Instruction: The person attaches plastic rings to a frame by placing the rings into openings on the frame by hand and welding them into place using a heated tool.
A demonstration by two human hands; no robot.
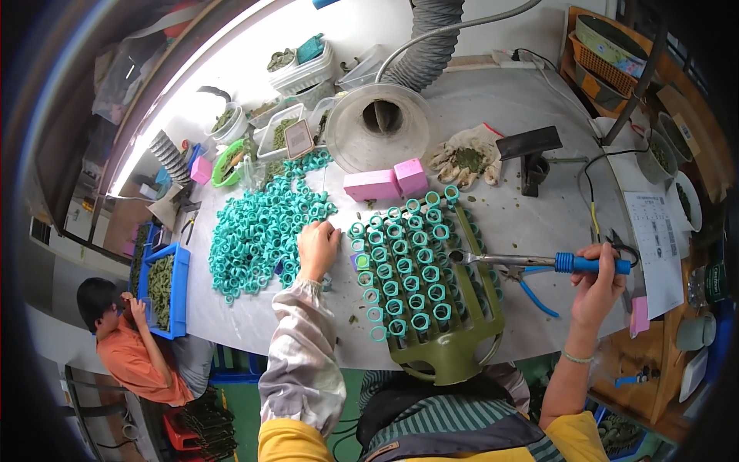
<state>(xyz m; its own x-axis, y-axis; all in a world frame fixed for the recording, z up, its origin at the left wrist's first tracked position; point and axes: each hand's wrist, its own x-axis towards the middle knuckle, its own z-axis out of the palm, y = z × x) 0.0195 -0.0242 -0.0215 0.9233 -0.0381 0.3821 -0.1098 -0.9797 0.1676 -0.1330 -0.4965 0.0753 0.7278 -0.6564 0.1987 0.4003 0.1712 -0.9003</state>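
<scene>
My left hand rests at the right edge of a heap of teal ring-shaped pieces; its fingers are curled, and what they hold, if anything, is hidden. In my right hand is a soldering iron with a blue handle and a metal shaft. Its dark, rounded tip is over the right part of an olive-green barred frame. Rows of teal rings stand along the frame's bars. The frame leans at the table's front edge, close to my body.
Pink blocks, a clear funnel hood and a stained glove lie beyond the frame. Blue-handled pliers lie beneath the iron. A black stand is at right. A person in orange sits left, by a blue bin.
</scene>
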